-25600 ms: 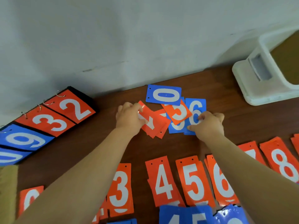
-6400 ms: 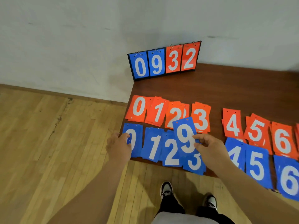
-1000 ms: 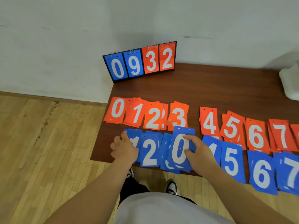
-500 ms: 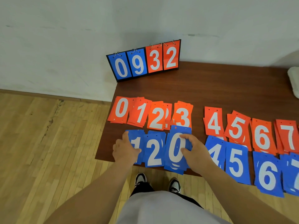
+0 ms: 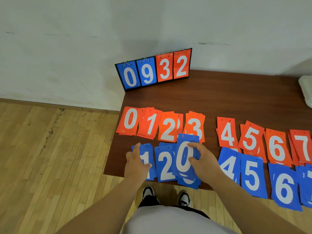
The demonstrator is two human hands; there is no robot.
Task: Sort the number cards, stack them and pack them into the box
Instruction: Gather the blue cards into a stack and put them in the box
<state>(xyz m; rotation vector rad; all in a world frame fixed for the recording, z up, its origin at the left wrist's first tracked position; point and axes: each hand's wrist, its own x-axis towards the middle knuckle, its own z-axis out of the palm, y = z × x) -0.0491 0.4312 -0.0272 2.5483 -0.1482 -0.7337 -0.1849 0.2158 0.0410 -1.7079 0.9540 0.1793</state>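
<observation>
at the near left edge of the brown table [image 5: 219,98], my right hand [image 5: 200,161] pinches the blue 0 card [image 5: 184,154] between thumb and fingers, over the pile between the blue 2 card [image 5: 164,166] and the blue 4 card [image 5: 228,166]. my left hand [image 5: 135,163] lies flat on the blue 1 card [image 5: 147,173], fingers fairly straight. orange cards [image 5: 228,134] run in a row behind. the white box [image 5: 305,92] shows at the far right edge.
</observation>
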